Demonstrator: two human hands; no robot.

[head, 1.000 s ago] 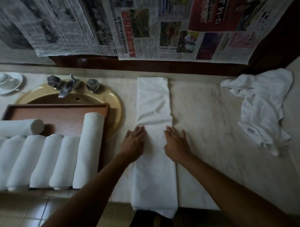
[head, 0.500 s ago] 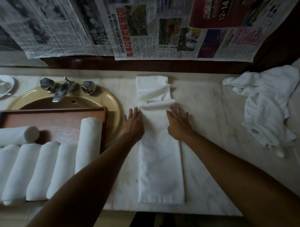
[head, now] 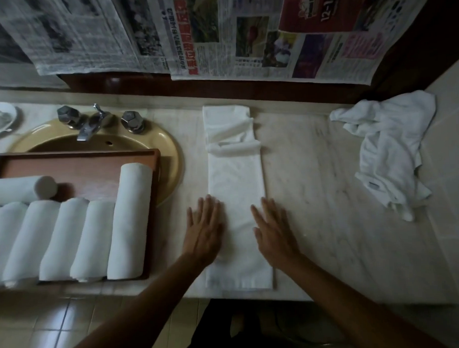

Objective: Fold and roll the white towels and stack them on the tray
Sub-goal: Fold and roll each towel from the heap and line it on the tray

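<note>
A long, narrow folded towel [head: 237, 199] is laid lengthwise on the marble counter [head: 315, 197], running from the near edge to the far wall. A bunched ridge is seen across it towards the far end, and beyond that ridge the cloth lies rumpled.

The left hand [head: 204, 232] is laid flat on the near left edge of this towel, partly on the counter, with the fingers straight and slightly spread. The right hand [head: 273, 234] is laid flat on the near right edge of the towel, its fingers likewise straight and somewhat spread. Nothing is gripped or pinched by either hand.

To the left, a wooden tray [head: 79, 163] is set over the near part of a yellow sink [head: 167, 142]. Rolled white towels are held in the tray: a row of rolls [head: 77, 239] is laid side by side, their lengths running near to far, and the rightmost roll [head: 131, 221] is longer and reaches further back than its neighbours. One more roll [head: 20, 189] is laid crosswise at the far left, resting on the far ends of the row. The far part of the tray floor is bare wood.

A chrome tap [head: 91, 124] with two faceted knobs is fixed at the far rim of the sink. A loose pile of white towels [head: 389, 152] is heaped at the far right of the counter, well apart from the hands. Newspaper sheets [head: 218, 33] are hung along the wall above. A white dish [head: 0, 122] is seen at the far left, partly cut off.
</note>
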